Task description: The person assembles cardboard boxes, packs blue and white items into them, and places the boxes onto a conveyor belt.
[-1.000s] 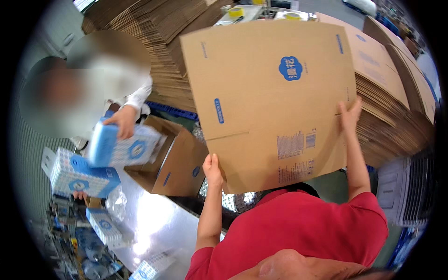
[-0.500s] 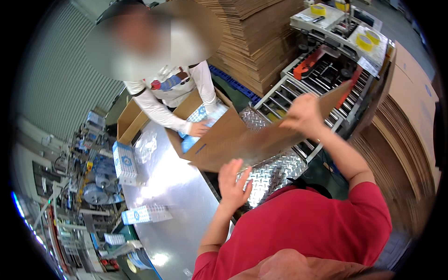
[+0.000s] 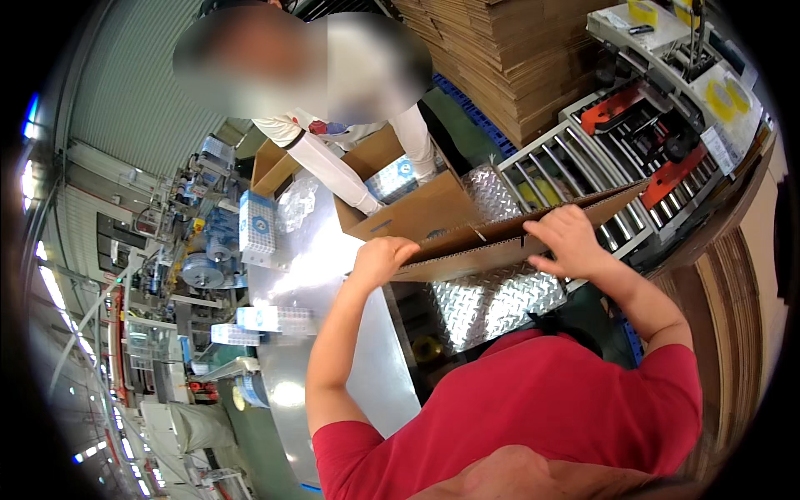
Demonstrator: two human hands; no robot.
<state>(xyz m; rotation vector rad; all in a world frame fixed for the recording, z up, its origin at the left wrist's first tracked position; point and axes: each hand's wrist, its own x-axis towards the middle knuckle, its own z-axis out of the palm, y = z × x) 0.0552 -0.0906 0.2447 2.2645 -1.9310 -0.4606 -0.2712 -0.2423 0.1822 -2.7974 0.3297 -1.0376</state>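
Brown carton (image 3: 471, 261), one: formerly flat, panels now parted. Left end grasped by left hand (image 3: 385, 260), earlier splayed; upper edge still gripped by right hand (image 3: 569, 242).

Held carton (image 3: 467, 260) blocks path fwd; open box (image 3: 417, 212) + co-worker's arms (image 3: 335, 177) beyond; rm L over metal table (image 3: 367, 358).

Red fabric T-shirt (image 3: 542, 408), plain over the visible front, lightly creased. Short, loose red sleeves (image 3: 673, 379) end above the elbow. Bare forearms; ungloved left hand (image 3: 382, 262), ungloved right hand (image 3: 571, 242).
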